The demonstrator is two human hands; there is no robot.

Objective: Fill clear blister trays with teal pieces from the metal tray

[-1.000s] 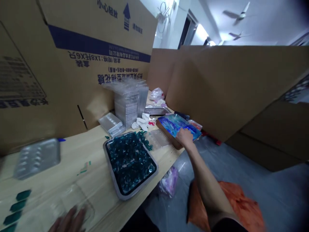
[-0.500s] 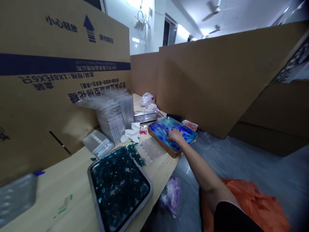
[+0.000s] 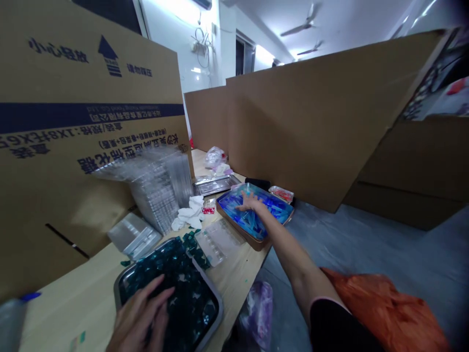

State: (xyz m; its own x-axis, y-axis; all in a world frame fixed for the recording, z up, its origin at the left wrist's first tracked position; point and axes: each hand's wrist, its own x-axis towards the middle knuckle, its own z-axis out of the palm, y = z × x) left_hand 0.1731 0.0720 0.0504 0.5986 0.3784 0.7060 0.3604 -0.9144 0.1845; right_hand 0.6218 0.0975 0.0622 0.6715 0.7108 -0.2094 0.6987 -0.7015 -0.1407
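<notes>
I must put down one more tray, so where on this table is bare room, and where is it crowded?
Bare wood lies left of the metal tray of teal pieces, and in a strip right of it, beside the clear blister tray. Farther back is crowded: stacked clear trays, white cloth, the brown tray of blue pieces.

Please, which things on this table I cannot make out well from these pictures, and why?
All in the head view:
- Teal pieces: those under the left hand are hidden by it, so any held piece cannot be told.
- Blue pieces: those under the right hand are hidden by it.
- Metal tray: near end cut off by the bottom edge.
- Small red-and-white packet: too small to identify.
- Grey object: blurred, cut off by the left edge.
</notes>
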